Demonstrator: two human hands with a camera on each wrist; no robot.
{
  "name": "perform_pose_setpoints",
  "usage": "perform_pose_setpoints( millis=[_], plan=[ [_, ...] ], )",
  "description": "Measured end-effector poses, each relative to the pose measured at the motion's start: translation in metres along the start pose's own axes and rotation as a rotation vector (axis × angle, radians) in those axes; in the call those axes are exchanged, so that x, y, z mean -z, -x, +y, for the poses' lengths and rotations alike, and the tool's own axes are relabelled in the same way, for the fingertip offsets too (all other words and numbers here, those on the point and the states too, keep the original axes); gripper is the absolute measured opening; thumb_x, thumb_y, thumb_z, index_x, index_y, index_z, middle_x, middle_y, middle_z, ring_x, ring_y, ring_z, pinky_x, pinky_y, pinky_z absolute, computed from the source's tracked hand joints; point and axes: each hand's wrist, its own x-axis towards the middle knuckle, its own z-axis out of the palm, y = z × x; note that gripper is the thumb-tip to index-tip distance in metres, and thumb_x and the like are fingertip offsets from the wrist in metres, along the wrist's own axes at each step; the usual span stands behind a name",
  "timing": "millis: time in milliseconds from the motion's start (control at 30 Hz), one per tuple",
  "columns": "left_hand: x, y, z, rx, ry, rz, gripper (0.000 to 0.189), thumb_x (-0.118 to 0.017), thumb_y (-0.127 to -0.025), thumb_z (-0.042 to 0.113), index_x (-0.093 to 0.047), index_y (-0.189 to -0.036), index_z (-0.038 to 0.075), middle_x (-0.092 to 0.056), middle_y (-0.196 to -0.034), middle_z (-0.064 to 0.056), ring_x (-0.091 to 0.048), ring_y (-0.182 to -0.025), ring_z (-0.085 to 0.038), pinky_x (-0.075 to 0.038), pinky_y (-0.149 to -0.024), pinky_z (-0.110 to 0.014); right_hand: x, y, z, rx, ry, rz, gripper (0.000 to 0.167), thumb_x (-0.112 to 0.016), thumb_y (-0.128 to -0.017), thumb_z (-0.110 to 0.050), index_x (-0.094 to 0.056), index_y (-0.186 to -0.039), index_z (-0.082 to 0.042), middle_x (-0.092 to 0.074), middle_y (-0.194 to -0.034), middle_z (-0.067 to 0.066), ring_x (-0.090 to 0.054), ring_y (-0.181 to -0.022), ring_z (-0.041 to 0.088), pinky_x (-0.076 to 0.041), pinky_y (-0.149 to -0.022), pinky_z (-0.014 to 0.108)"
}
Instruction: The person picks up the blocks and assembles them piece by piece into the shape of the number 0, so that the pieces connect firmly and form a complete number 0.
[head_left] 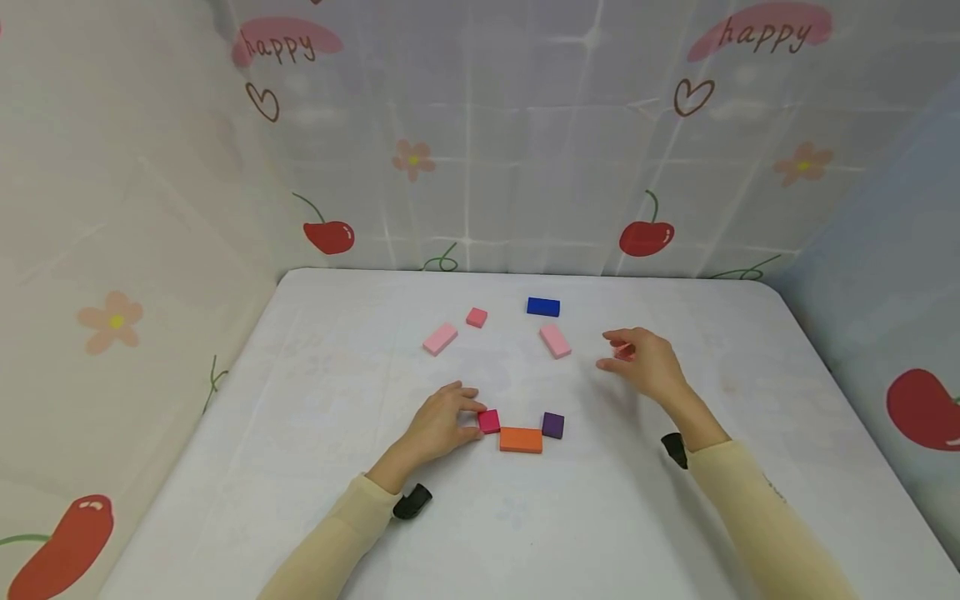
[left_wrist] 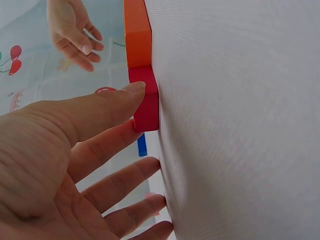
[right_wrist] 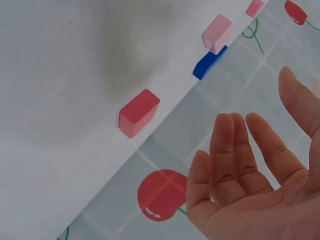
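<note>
My left hand (head_left: pixel 444 422) pinches a small crimson block (left_wrist: pixel 146 102) between thumb and index finger, its other fingertips against the table. Beside that block lies an orange rectangular block (head_left: pixel 521 440); the two appear to touch at a corner. A dark purple block (head_left: pixel 552 425) stands at the orange block's far right corner. Over the right side of the table hovers my right hand (head_left: pixel 649 363), fingers parted and holding nothing. A coral-red block (right_wrist: pixel 139 114) lies on the table near it, partly hidden behind the fingers in the head view.
Farther back on the white table (head_left: pixel 360 333) lie a blue block (head_left: pixel 543 307), a pink block (head_left: pixel 555 341), another pink block (head_left: pixel 440 339) and a small coral block (head_left: pixel 476 317). Printed curtains (head_left: pixel 525 150) rise behind the table and at both sides.
</note>
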Motion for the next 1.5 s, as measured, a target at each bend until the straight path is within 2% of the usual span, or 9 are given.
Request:
perform_pose_setpoints(
  millis=[167, 467, 600, 733, 933, 1267, 1500],
  plan=[
    [0.0, 0.0, -0.001, 0.0, 0.003, 0.0, 0.031, -0.078, -0.082, 0.015, -0.074, -0.112, 0.008, -0.062, -0.131, -0.015, -0.043, -0.136, -0.039, -0.036, -0.11, -0.056, -0.004, -0.025, -0.004, 0.031, -0.009, -0.051, 0.053, -0.074, -0.087, -0.019, -0.057, -0.135, -0.002, -0.061, -0.123, 0.023, -0.059, -0.107, 0.036, -0.052, -0.088, 0.049],
    [0.001, 0.0, 0.001, -0.002, 0.009, -0.005, 0.031, -0.078, -0.082, 0.014, -0.074, -0.112, 0.007, -0.061, -0.132, -0.015, -0.042, -0.136, -0.04, -0.034, -0.111, -0.057, -0.025, -0.065, -0.003, 0.053, -0.045, -0.288, 0.061, -0.068, -0.091, -0.013, -0.044, -0.146, -0.007, -0.055, -0.129, 0.026, -0.056, -0.114, 0.039, -0.051, -0.094, 0.05],
    [0.001, 0.001, 0.001, 0.003, 0.014, -0.008, 0.032, -0.078, -0.082, 0.014, -0.074, -0.113, 0.007, -0.061, -0.132, -0.016, -0.042, -0.136, -0.04, -0.034, -0.11, -0.057, -0.032, -0.075, -0.002, 0.032, -0.073, -0.38, 0.063, -0.067, -0.092, -0.017, -0.04, -0.149, -0.01, -0.055, -0.13, 0.025, -0.053, -0.116, 0.039, -0.049, -0.095, 0.05],
    [0.001, 0.002, 0.002, 0.004, 0.017, -0.01, 0.032, -0.078, -0.082, 0.014, -0.074, -0.113, 0.007, -0.061, -0.132, -0.016, -0.042, -0.136, -0.04, -0.035, -0.11, -0.058, -0.035, -0.081, -0.004, 0.01, -0.083, -0.425, 0.064, -0.066, -0.093, -0.02, -0.038, -0.15, -0.013, -0.055, -0.129, 0.025, -0.054, -0.111, 0.036, -0.05, -0.091, 0.047],
    [0.002, 0.002, 0.003, 0.009, 0.021, -0.016, 0.032, -0.078, -0.082, 0.014, -0.074, -0.113, 0.007, -0.061, -0.133, -0.016, -0.042, -0.136, -0.04, -0.034, -0.111, -0.057, -0.04, -0.085, 0.0, -0.009, -0.069, -0.432, 0.06, -0.065, -0.094, -0.02, -0.042, -0.148, -0.012, -0.056, -0.127, 0.024, -0.056, -0.103, 0.032, -0.05, -0.086, 0.039],
    [0.002, 0.001, 0.003, 0.015, 0.019, -0.015, 0.031, -0.078, -0.082, 0.014, -0.074, -0.112, 0.007, -0.061, -0.133, -0.015, -0.041, -0.137, -0.04, -0.034, -0.111, -0.057, -0.041, -0.075, -0.001, -0.027, -0.128, -0.351, 0.049, -0.063, -0.094, -0.016, -0.05, -0.141, -0.01, -0.057, -0.111, 0.017, -0.053, -0.093, 0.026, -0.045, -0.074, 0.027],
    [0.002, 0.001, 0.003, 0.017, 0.017, -0.017, 0.032, -0.078, -0.082, 0.014, -0.074, -0.113, 0.007, -0.061, -0.133, -0.015, -0.041, -0.137, -0.039, -0.033, -0.111, -0.057, -0.044, -0.071, 0.0, -0.068, -0.128, -0.343, 0.049, -0.063, -0.094, -0.016, -0.049, -0.142, -0.012, -0.056, -0.109, 0.016, -0.052, -0.092, 0.026, -0.045, -0.074, 0.026]
  ],
)
